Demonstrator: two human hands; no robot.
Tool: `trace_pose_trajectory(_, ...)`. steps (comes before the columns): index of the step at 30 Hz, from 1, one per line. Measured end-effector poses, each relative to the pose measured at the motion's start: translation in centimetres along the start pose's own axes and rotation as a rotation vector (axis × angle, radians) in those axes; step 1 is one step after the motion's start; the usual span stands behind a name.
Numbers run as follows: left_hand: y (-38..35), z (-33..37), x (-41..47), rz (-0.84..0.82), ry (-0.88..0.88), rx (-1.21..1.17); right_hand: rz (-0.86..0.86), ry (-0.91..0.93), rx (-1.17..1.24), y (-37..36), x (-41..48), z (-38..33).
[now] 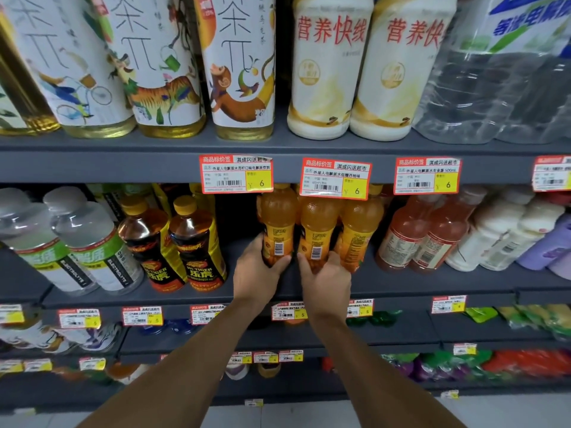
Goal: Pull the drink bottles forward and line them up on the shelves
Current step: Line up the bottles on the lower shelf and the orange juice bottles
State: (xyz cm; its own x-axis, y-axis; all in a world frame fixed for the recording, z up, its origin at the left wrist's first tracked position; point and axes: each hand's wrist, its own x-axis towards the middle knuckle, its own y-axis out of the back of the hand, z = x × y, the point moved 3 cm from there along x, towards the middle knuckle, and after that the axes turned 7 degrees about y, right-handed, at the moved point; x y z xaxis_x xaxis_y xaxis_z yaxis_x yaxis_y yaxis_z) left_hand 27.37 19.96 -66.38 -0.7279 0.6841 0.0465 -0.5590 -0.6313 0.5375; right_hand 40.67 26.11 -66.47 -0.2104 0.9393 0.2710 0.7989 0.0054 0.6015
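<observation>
Forearms: both reaching up from the bottom of the view towards the middle shelf; close together, nearly parallel.
Left hand: wrapped low round the left orange bottle; thumb laid on the front just under the barcode; fingers curled round the far side, mostly hidden.
Right hand: clasped round the base of the middle orange bottle; thumb angled up across the front; fingers curled round its right side, next to the third orange bottle.
Where the bottles stand: upright, side by side, touching or nearly so; set back from the shelf lip, deeper than the Hi-Tiger bottles to the left; barcodes turned outward.
Step in hand, as judged: drawing the gripped pair forward to the front edge.
Doing it well: keep the grip low; slide rather than lift, to avoid tipping; pull both evenly; stop level with the neighbours' fronts; probably turn the front labels outward; mind the hanging price tags over the caps.
Further back: more orange caps behind the tags; number impossible to tell.
Above: tea bottles and milky bottles on the upper shelf, close to its edge.
</observation>
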Motion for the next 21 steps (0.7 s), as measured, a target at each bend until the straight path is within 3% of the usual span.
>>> trace_pose_trajectory(8,0.4,0.0,-1.7,0.093,0.078,-0.044,-0.227,0.192,-0.026,2.8,-1.0,1.9)
trace_pose_trajectory(13,0.8,0.0,-4.9,0.139,0.129,0.106,-0.411,0.324,-0.214,4.5,0.1,2.2)
trace_pose_trajectory(17,1.0,-0.6,-6.2,0.110,0.061,0.160,-0.373,0.303,-0.388,3.8,0.7,1.5)
trace_pose_trajectory(21,1.4,-0.9,-5.4,0.088,0.075,0.195,-0.319,0.284,-0.267,2.9,0.6,1.9)
